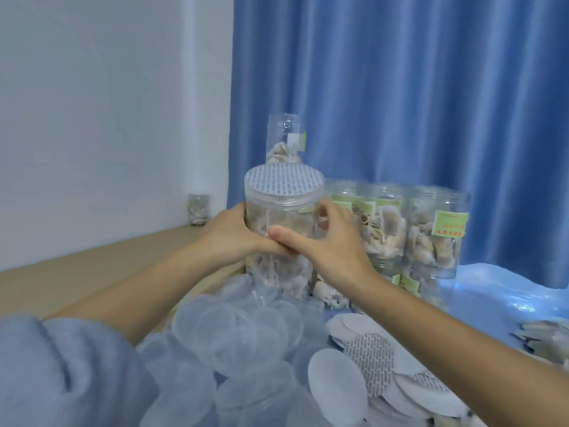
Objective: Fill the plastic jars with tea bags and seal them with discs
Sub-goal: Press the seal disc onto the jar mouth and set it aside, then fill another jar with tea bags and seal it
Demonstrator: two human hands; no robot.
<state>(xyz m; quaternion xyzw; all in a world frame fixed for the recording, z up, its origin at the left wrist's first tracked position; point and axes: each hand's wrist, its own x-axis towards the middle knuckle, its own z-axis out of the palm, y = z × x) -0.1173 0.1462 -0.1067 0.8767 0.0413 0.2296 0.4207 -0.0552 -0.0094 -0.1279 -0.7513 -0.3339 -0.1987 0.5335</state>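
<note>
Both hands clasp one clear plastic jar [281, 229] from opposite sides: the left hand [229, 234] wraps its left wall and the right hand [331, 238] its right, fingers closed around the body, thumbs meeting at the front. Held upright in the air above the clutter, the jar is packed with tea bags, and a patterned disc [284, 180] sits flat across its mouth, so the two-handed hold likely keeps it level while it is carried toward the filled jars [431, 232] by the blue curtain [400, 87]. At least three such jars stand there; another [284, 140], open-topped, stands behind, and one small jar [198, 209] in the far corner. Loose white discs [378, 365] and clear lids [240, 331] lie heaped below, too overlapped to count.
</note>
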